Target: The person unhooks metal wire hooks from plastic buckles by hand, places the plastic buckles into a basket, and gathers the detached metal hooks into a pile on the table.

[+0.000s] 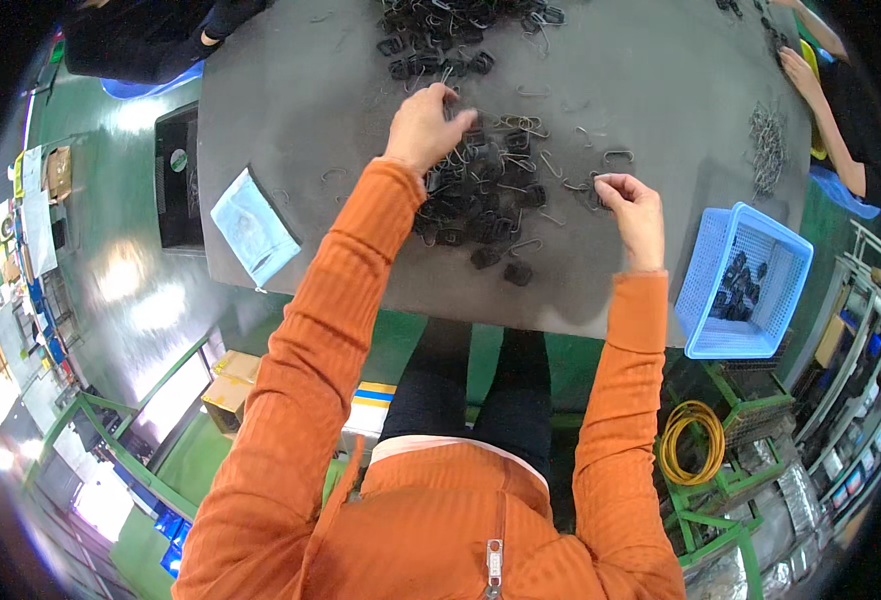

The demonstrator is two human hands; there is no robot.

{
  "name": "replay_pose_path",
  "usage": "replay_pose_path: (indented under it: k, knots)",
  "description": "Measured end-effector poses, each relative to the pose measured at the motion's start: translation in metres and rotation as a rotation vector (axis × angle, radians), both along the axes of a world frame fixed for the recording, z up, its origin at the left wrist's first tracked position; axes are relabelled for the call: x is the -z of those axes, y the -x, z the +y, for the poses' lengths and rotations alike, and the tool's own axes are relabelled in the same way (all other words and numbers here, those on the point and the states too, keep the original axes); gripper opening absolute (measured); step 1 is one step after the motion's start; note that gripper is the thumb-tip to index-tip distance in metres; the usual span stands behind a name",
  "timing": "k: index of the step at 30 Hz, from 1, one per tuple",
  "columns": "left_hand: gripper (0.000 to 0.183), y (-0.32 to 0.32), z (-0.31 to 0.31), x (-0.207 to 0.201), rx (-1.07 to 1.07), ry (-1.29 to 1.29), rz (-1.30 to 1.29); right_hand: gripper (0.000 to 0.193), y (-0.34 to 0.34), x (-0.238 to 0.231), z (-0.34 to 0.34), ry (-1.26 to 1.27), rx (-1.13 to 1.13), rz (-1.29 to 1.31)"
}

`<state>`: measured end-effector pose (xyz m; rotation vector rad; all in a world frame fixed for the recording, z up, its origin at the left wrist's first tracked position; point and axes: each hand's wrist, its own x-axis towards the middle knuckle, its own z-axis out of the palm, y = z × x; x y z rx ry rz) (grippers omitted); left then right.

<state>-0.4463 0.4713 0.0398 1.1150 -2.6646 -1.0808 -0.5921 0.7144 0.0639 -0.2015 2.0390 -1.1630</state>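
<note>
In front of me a loose pile of small black parts (481,205), with bent wire hooks among them, lies on the grey table (351,270). My left hand (426,130) is over the upper left of this pile, thumb spread away from the fingers. Beside its fingertips a wire hook (447,75) shows. To the right of the pile, my right hand (636,212) pinches a small black part with a wire hook (593,190), partly hidden by the fingers. Single wire hooks (618,156) lie scattered nearby.
A larger heap of black parts (441,25) sits at the far edge. At right stand a blue basket (696,285) holding black parts and a heap of wire hooks (767,150). A light-blue pouch (254,228) lies left. Two people work across the table.
</note>
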Motion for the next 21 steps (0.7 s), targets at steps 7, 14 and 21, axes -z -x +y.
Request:
replay_pose_path:
  k: [7, 14, 21]
  knots:
    - [0.026, -0.011, -0.011, -0.003, 0.026, -0.127, 0.067, 0.032, -0.042, 0.013, -0.075, -0.451, -0.271, 0.471]
    - [0.035, -0.014, 0.009, -0.014, 0.005, 0.017, -0.062, 0.029, -0.023, 0.01, -0.084, -0.004, -0.159, -0.009]
    - [0.023, -0.011, 0.01, -0.014, -0.191, -0.836, 0.138, 0.029, 0.007, 0.005, -0.019, -0.048, 0.049, -0.29]
